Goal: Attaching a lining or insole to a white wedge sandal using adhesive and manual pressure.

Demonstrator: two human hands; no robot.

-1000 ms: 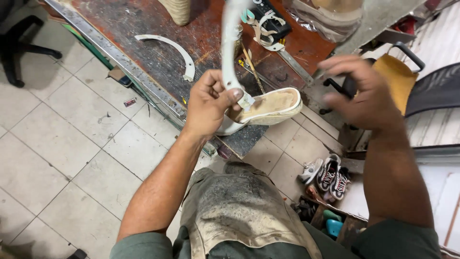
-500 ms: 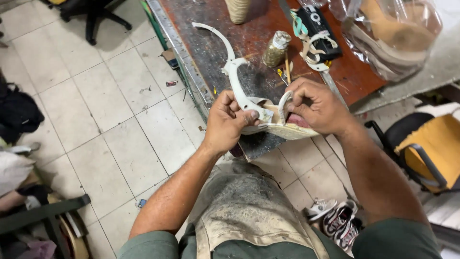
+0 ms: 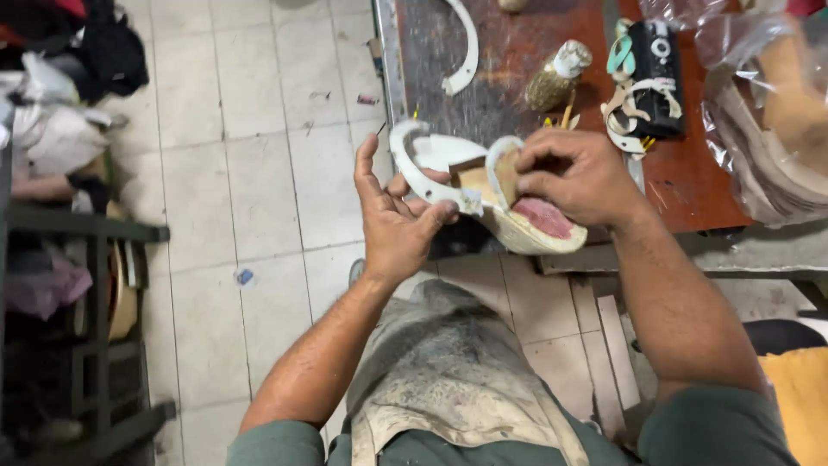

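**Strap fitting on shoe sole in progress**

The left hand is pinching the curved white leather strap against the cream woven-edged shoe sole, held above the red-brown worktop edge. The right hand, grip closed, is pressing the sole's upper end. Judged next: aligning the strap firmly.

Green short sleeves; stained apron

Two white straps — one sandal sole (pale).

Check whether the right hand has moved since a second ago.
Yes. The right hand came in from beyond the workbench edge onto the shoe sole.
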